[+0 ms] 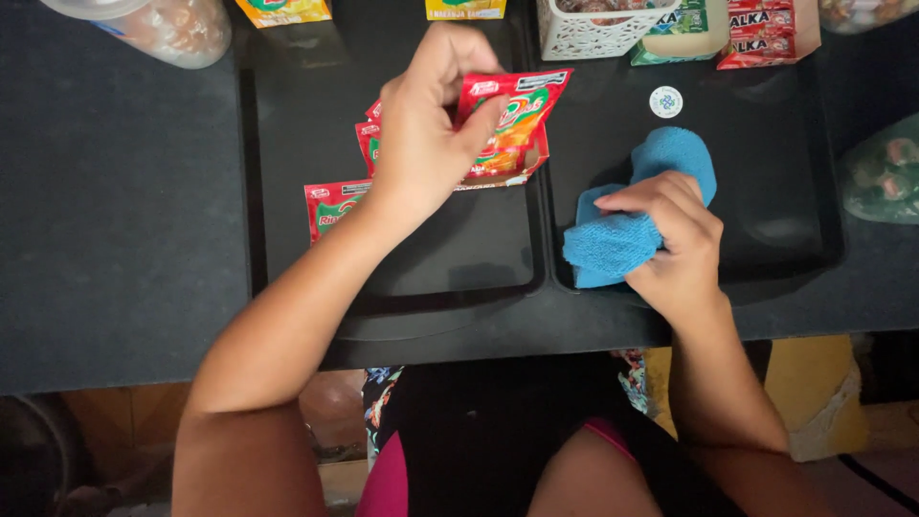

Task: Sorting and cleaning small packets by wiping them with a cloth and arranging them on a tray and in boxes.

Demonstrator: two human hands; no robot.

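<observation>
We held the red drink-mix sachets (512, 120) in our left hand (426, 124), the grip pinched shut on them with the thumb pressed across the front of the top sachet and the fingers curled over the upper edge. The bundle sat over the left black tray (287, 144), fanned a little, its long axis tilted so the top corner pointed up and to the right, toward the far side of the desk (115, 211). One more red sachet (330, 206) lay flat on the same tray just beside our left wrist, its printed face up. Our left forearm came in on a diagonal from the lower left, the wrist bent slightly inward. Our right hand (675, 239) gripped a blue microfibre cloth (641, 206) on the right black tray (785, 172), the fingers closed down over its bunched middle, and the cloth's long axis ran from lower left to upper right. A small round white sticker (666, 101) sat on that tray just beyond the cloth. At the far edge stood a white lattice basket (589, 33), red packets (771, 33), a clear plastic jar (163, 29) and yellow sachets (284, 11).
</observation>
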